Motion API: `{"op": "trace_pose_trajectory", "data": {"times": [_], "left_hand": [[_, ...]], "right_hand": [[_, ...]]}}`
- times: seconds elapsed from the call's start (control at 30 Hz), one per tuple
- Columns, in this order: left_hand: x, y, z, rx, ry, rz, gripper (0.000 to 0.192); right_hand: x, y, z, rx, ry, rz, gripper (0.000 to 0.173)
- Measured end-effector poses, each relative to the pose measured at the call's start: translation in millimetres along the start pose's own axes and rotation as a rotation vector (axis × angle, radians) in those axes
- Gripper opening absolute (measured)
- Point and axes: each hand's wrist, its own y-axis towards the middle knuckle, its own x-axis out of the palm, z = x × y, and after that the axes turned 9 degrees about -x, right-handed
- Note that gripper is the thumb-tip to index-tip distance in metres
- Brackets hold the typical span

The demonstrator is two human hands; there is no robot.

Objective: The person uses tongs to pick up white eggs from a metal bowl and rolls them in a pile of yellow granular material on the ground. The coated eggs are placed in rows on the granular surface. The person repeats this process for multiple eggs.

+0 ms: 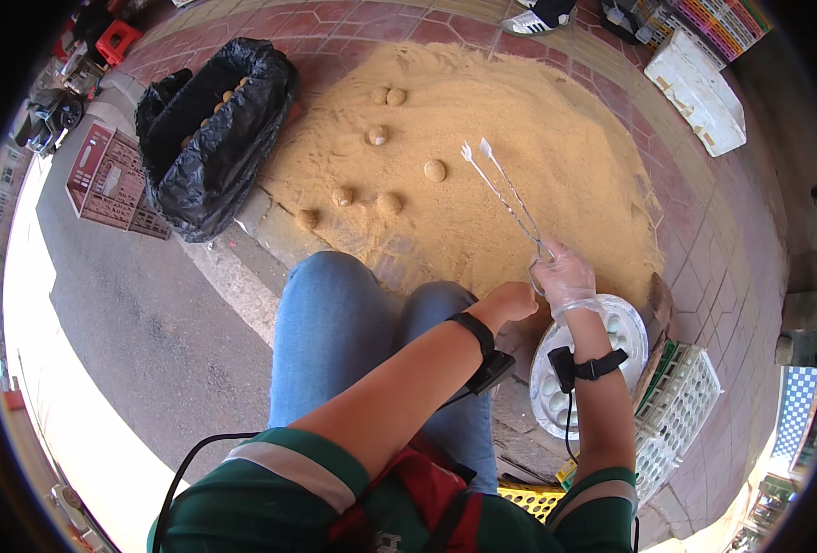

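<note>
My right hand [566,276], in a clear plastic glove, grips metal tongs [512,200] by the handle end. Their tips are apart over a spread of loose tan grains [553,138], with nothing between them. Close to the tongs' handle, my bare left hand [515,301] is curled shut; no object shows in it. A coated egg-like ball [435,171] lies left of the tips. Farther left are several more, including a ball with a pale bare patch [377,135]. Under my right forearm, a white basin [543,404] contains several pale egg-shaped things, partly hidden.
A box lined with a black plastic bag [215,166] holds several coated balls at the left. Beside it lies a maroon plastic crate [114,180]. White crates [681,415] stand right of the basin. A foam box [698,93] and a person's shoe [529,23] are beyond the grains.
</note>
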Motion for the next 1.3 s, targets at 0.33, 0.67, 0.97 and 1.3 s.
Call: {"op": "trace_pose_trajectory", "data": {"times": [0.33, 0.67, 0.97, 1.3], "left_hand": [[-7.4, -3.8, 10.9, -0.083, 0.025, -0.106, 0.025], [-16.1, -11.4, 25.1, -0.258, -0.102, -0.310, 0.026], [-20.8, -19.1, 20.9, -0.227, -0.149, -0.252, 0.023], [-15.0, -18.2, 17.9, -0.233, -0.221, -0.225, 0.023]], "right_hand": [[10.2, -224.5, 79.9, 0.457, 0.155, 0.246, 0.037], [3.2, -369.6, 92.8, 0.965, 0.056, 0.239, 0.040], [7.3, -337.0, 100.3, 0.654, -0.110, -0.061, 0.044], [-25.9, -293.8, 94.3, 0.557, -0.286, -0.392, 0.032]]}}
